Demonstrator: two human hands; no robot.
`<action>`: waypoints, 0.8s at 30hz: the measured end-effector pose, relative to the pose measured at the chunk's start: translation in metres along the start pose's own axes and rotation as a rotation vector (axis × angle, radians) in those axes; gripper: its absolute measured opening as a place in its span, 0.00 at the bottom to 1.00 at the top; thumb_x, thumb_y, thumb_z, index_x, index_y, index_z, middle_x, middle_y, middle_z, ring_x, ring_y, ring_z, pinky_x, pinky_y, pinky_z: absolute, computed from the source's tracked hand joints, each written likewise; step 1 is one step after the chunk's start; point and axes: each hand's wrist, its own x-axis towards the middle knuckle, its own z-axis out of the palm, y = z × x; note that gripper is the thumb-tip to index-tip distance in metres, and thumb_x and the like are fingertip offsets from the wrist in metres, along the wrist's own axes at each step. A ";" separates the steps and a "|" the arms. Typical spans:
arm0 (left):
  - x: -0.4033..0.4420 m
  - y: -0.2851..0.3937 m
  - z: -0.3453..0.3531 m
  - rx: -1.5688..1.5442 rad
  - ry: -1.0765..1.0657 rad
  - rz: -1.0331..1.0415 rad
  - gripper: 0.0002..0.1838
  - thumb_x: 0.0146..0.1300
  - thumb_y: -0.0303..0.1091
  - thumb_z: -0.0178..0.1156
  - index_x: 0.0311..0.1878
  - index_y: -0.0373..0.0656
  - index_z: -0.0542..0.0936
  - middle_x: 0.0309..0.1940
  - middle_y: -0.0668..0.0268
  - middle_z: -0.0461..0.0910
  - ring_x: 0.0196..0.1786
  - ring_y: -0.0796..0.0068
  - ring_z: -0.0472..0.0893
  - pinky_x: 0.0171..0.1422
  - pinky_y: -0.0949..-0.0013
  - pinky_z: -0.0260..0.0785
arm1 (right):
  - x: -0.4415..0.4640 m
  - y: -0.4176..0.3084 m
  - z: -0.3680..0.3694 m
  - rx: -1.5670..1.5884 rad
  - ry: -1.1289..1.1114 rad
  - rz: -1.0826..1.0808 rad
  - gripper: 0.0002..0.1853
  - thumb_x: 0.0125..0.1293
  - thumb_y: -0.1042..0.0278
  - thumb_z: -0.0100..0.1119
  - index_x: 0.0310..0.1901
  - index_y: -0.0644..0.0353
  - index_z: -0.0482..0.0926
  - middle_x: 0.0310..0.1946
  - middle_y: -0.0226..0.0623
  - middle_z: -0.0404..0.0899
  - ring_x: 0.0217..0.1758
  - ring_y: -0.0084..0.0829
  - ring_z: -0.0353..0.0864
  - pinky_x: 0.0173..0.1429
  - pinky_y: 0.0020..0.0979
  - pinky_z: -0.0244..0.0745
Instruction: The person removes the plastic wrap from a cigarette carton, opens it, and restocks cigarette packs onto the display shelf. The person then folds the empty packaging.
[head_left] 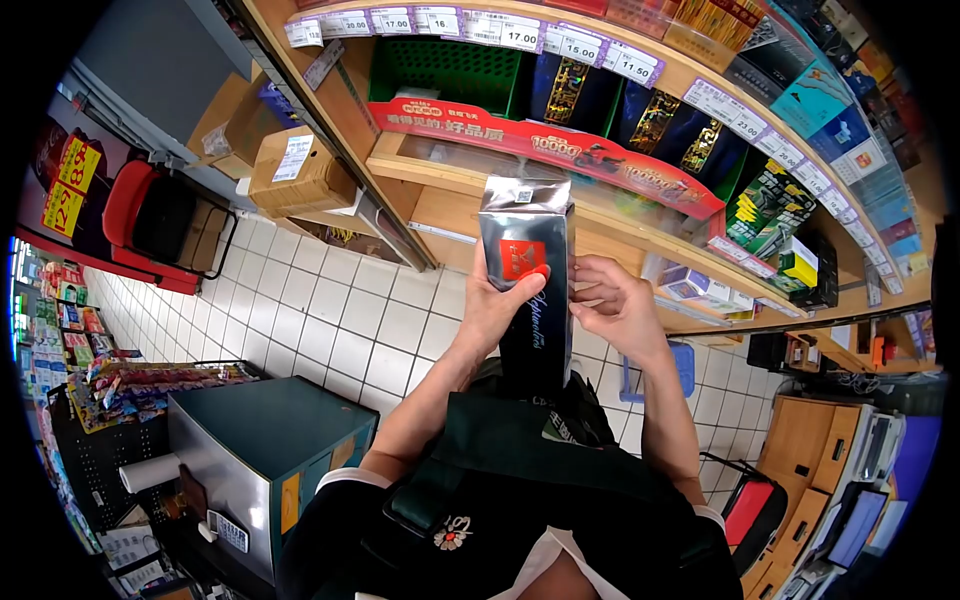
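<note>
Head view: nearest the lens sits a black top (340,540) with a flower brooch (452,533) on its chest. Just beyond it, 2 bare hands meet at a tall box (545,340), silver at its upper end and dark below, held up in front of the body and slightly tilted. The left hand (490,310) has its fingers clamped on the box, the thumb lying across the front below a red emblem (520,255). The right hand (622,305) is at the box's right edge, its fingers bent and close together (whether they grip the box, I cannot tell).

To the left, a dark-topped cabinet (265,425) stands near a calculator (229,532) and a paper roll (150,474). Farther out, white floor tiles (365,312) show, with a blue stool (682,368) beyond the right forearm. Past the hands, a wooden shelf (440,176) carries a red printed strip (545,145), green baskets (450,72) and dark blue boxes (575,90) with gold markings. Price tags (510,33) line its upper edge, 2 reading 17.00.
</note>
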 end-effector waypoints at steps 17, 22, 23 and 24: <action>0.000 -0.002 0.007 -0.025 -0.029 -0.015 0.34 0.54 0.23 0.68 0.62 0.41 0.61 0.48 0.62 0.77 0.48 0.75 0.79 0.55 0.70 0.73 | -0.003 0.000 -0.003 0.009 0.037 0.019 0.27 0.52 0.84 0.61 0.57 0.65 0.69 0.47 0.41 0.77 0.42 0.26 0.81 0.44 0.24 0.77; -0.002 -0.005 0.012 0.028 -0.055 0.106 0.29 0.54 0.27 0.69 0.57 0.41 0.67 0.46 0.64 0.77 0.46 0.75 0.79 0.53 0.70 0.74 | 0.001 0.015 0.002 -0.130 0.095 -0.001 0.24 0.54 0.80 0.60 0.55 0.64 0.70 0.44 0.39 0.79 0.41 0.27 0.82 0.40 0.24 0.78; -0.003 -0.004 0.013 0.048 -0.056 0.127 0.29 0.54 0.27 0.69 0.58 0.41 0.66 0.46 0.64 0.77 0.46 0.75 0.79 0.53 0.70 0.74 | 0.000 0.018 -0.001 -0.040 0.057 -0.028 0.25 0.54 0.81 0.59 0.56 0.64 0.69 0.45 0.39 0.79 0.42 0.27 0.82 0.42 0.24 0.78; -0.003 -0.004 0.014 0.068 -0.056 0.147 0.30 0.53 0.27 0.69 0.58 0.41 0.66 0.46 0.63 0.77 0.46 0.75 0.79 0.54 0.70 0.73 | 0.000 0.018 -0.002 0.049 0.018 -0.055 0.25 0.54 0.82 0.57 0.57 0.65 0.69 0.46 0.39 0.78 0.43 0.27 0.82 0.43 0.25 0.78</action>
